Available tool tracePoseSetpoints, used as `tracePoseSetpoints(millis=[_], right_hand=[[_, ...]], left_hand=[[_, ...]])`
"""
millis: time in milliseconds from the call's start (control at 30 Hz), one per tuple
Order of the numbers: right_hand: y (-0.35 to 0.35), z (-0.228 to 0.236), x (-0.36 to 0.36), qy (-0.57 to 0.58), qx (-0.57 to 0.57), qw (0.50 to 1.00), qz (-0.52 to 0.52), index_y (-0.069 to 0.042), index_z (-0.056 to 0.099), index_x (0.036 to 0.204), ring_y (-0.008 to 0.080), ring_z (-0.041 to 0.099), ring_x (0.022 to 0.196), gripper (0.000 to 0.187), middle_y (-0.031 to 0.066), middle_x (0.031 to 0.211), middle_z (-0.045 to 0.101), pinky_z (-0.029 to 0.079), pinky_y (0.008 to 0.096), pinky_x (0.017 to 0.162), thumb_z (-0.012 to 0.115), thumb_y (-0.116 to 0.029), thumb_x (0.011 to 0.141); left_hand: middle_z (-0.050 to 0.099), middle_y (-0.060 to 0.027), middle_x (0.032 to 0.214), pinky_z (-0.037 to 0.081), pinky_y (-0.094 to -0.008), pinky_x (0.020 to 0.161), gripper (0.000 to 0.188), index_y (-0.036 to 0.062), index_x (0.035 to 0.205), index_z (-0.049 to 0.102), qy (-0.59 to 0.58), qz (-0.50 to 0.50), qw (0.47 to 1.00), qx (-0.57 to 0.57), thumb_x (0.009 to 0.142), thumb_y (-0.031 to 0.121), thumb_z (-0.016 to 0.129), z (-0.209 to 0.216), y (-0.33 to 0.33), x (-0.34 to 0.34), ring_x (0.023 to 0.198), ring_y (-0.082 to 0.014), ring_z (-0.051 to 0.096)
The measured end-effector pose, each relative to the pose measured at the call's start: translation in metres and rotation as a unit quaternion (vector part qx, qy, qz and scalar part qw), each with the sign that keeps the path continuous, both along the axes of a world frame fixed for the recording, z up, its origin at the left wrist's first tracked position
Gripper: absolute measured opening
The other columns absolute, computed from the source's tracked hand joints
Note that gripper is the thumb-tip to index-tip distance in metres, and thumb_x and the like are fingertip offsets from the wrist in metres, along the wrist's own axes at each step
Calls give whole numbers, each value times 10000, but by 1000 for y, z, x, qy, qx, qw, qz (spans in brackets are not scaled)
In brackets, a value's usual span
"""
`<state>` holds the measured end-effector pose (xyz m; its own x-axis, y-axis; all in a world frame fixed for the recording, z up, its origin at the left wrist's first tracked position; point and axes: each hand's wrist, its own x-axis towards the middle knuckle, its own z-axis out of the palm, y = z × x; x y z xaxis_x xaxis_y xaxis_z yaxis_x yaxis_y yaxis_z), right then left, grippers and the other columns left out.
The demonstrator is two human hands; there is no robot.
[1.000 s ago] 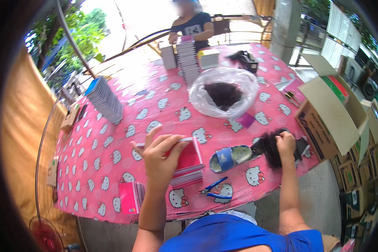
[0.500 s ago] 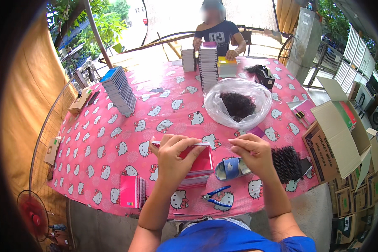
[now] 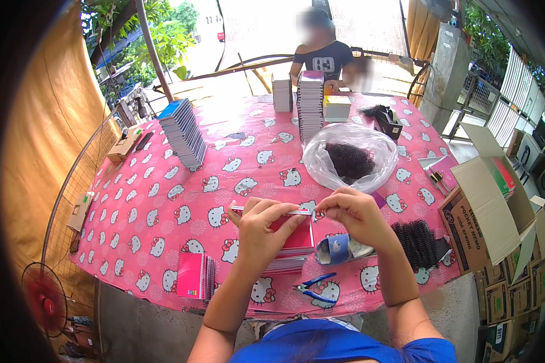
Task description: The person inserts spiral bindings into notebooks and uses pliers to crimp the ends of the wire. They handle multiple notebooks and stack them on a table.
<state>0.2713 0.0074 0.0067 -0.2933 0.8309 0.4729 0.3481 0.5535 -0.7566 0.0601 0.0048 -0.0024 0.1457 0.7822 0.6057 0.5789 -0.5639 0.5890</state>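
Note:
My left hand [image 3: 261, 228] grips a thin notebook [image 3: 304, 212] along its edge, above a stack of red-covered notebooks [image 3: 284, 265]. My right hand [image 3: 358, 219] is closed in a pinch by the notebook's right end; anything between its fingertips is too small to make out. Blue-handled cutting pliers [image 3: 321, 294] lie near the table's front edge. Right of the stack sits a blue patterned object [image 3: 333, 250] of unclear kind. Beyond my right forearm lies a bundle of black spiral coils [image 3: 415, 245]. At the left, pink spiral notebooks [image 3: 191, 275] form a low pile.
A clear plastic bag [image 3: 318, 163] holds tangled black coils [image 3: 352, 161]. Tall notebook stacks [image 3: 310, 109] stand before a person [image 3: 326, 60] across the table. Another stack [image 3: 184, 136] leans at the left. An open carton [image 3: 466, 221] borders the right edge; a fan [image 3: 44, 299] stands lower left.
My right hand has moved left, to the notebook's end, with its fingers now more curled. My left hand keeps its hold. The whole view has shifted slightly.

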Motion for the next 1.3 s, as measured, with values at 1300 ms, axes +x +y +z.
tracePoseSetpoints(millis=[1300], right_hand=[[21,-11,18,124,37,991,17,-31,482,1238,133,575,805,352,69,948,589,462,272,692,492,-274,982]], left_hand=[[682,24,837,216,-399,934,230,150,882,705,19,-9,1000,19,699,257,794,1,-7,-6,821,-122,571]])
